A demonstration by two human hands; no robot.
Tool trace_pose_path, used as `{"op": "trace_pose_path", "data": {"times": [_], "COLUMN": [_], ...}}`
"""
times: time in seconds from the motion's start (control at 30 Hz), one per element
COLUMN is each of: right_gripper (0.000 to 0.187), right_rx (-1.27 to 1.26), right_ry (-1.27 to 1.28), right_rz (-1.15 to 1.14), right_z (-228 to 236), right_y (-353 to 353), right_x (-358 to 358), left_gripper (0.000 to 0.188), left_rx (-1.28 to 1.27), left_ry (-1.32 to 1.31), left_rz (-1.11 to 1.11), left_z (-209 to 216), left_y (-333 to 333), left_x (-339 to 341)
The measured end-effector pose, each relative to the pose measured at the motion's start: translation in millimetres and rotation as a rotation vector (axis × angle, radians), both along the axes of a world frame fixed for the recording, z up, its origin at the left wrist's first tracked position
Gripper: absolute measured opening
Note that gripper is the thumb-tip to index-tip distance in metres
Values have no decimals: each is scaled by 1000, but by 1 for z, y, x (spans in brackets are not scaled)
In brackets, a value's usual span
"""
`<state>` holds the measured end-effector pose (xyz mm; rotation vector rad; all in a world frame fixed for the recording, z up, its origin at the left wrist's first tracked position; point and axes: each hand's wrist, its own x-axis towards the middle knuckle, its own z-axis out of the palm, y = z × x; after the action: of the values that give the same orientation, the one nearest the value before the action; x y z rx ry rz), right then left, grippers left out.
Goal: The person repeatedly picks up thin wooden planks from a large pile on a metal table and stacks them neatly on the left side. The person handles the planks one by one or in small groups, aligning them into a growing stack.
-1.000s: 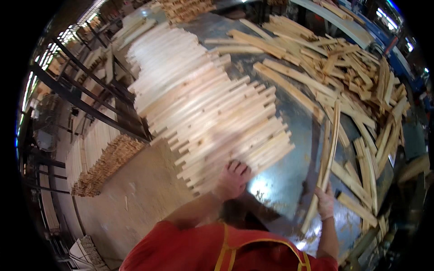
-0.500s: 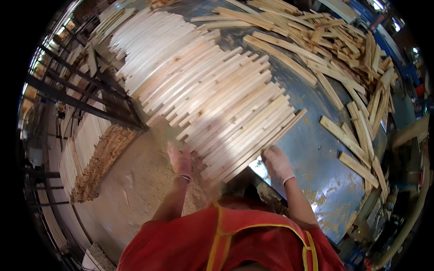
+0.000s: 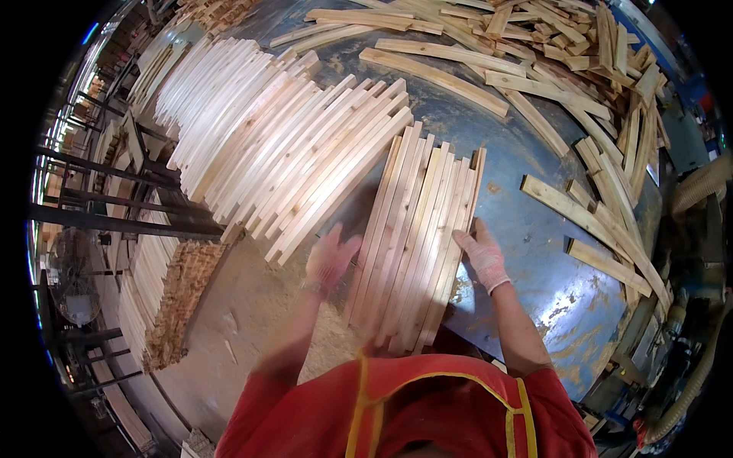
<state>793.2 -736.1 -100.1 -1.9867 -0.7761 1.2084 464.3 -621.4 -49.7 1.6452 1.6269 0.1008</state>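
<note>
A separate group of long pale wooden slats lies side by side between my hands, its near ends close to my body. My right hand, in a light work glove, grips the group's right edge, thumb over the top and fingers along the outer side. At the group's left side is my left hand, also gloved and slightly blurred, fingers stretched and apart. It is close to the outermost slat; whether it touches cannot be made out. A larger row of slats lies to the left and beyond, with uneven ends.
The slats rest on a blue-grey metal table dusted with sawdust. Loose boards and a tangled heap of offcuts occupy the right and far right. On the left stand dark metal bars and a stack of slats.
The near slats have come away from the larger row and turned more upright in view, leaving a wedge-shaped gap. Both hands have moved slightly farther forward, the left also rightward.
</note>
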Motion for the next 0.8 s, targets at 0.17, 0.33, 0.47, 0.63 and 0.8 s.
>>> {"op": "trace_pose_path", "data": {"times": [0.17,0.33,0.47,0.63,0.8], "right_gripper": [88,70,70,72,77], "right_rx": [-89,166,471,876,761], "right_ry": [-6,369,260,-78,-456], "right_rz": [143,-199,-272,-295,-200], "right_z": [-4,13,117,239,166], "right_y": [13,9,15,26,7], "right_x": [12,14,44,39,57], "left_gripper": [84,87,87,93,86], "left_rx": [93,41,242,905,631], "left_ry": [301,-7,-306,-641,-583], "left_rz": [-216,-83,-118,-188,-340], "left_z": [-59,-5,113,171,138], "left_y": [30,27,39,70,82], "left_x": [87,107,139,142,115]}}
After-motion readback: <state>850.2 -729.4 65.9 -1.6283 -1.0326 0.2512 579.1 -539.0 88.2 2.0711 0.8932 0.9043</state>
